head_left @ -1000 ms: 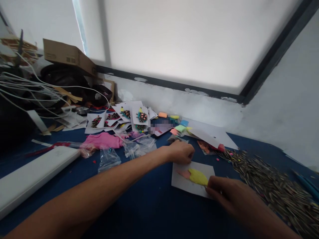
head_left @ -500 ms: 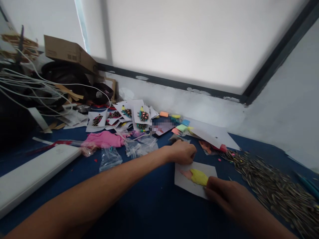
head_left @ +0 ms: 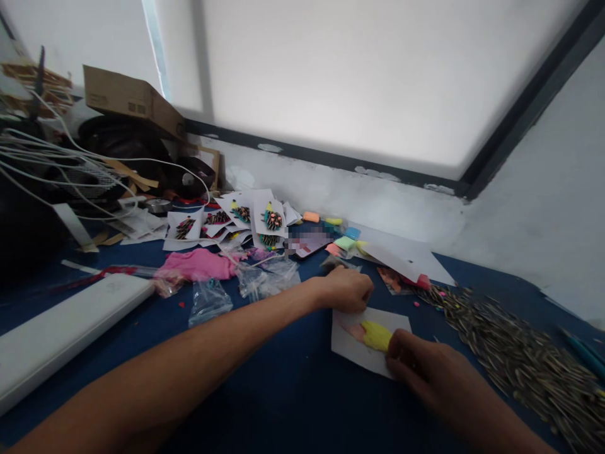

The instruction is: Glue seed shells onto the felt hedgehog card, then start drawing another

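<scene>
On the blue tabletop lies a white paper card (head_left: 352,359) bearing a flattened shape of modelling clay. The larger part is yellow clay (head_left: 376,335), and a pale pink clay piece (head_left: 353,330) tapers off to its left. My left hand (head_left: 347,290) is curled closed at the card's upper edge, its fingertips on the paper and partly hidden. At the right end of the yellow clay, my right hand (head_left: 418,362) has its fingers bent and drawn together against the clay and card; the fingertips are partly out of sight.
A heap of striped sunflower seeds (head_left: 515,353) spreads along the right. Behind are coloured clay blocks (head_left: 347,243), a phone (head_left: 309,244) and cards with seed-covered figures (head_left: 271,217). Pink clay (head_left: 196,265), plastic bags (head_left: 210,302) and a long white box (head_left: 80,328) lie left.
My right hand has shifted very slightly left and up along the yellow clay, covering a bit more of its right end. My left hand stays in place.
</scene>
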`<state>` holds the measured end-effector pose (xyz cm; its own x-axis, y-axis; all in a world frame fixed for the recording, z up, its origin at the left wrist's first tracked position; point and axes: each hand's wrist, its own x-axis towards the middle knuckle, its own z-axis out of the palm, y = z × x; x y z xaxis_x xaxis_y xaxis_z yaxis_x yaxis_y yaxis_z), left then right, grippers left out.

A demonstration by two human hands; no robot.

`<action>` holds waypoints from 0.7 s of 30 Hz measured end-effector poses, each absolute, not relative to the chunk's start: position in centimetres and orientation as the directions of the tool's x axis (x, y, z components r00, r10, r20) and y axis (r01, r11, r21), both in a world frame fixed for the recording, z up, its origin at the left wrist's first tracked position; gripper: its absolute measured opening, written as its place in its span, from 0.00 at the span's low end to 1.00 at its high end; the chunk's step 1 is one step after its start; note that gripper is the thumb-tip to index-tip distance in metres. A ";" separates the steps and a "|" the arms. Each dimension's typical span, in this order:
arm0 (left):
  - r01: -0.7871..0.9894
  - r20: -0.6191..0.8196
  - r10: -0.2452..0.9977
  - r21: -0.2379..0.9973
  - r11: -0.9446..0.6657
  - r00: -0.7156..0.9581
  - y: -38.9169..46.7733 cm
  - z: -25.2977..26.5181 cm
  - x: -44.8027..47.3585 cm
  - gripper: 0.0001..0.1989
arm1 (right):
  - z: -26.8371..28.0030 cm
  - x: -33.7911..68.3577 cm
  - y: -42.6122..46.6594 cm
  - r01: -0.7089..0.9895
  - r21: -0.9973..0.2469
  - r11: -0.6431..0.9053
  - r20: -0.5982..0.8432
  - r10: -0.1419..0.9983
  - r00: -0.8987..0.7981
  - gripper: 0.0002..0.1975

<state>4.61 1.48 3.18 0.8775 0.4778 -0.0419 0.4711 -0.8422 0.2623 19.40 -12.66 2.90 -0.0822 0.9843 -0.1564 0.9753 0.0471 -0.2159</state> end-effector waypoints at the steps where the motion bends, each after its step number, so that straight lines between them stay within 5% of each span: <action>1: 0.473 -0.042 0.480 0.262 -0.841 0.876 1.5 3.2 4.6 0.06 | 2.8 19.4 -12.7 0.974 -0.220 0.060 -0.141 0.986 -0.093 0.07; 21: 0.471 -0.034 0.478 0.244 -0.848 0.878 1.5 3.0 4.6 0.05 | 2.0 19.4 -13.1 0.987 -0.096 0.127 0.052 0.991 -0.123 0.10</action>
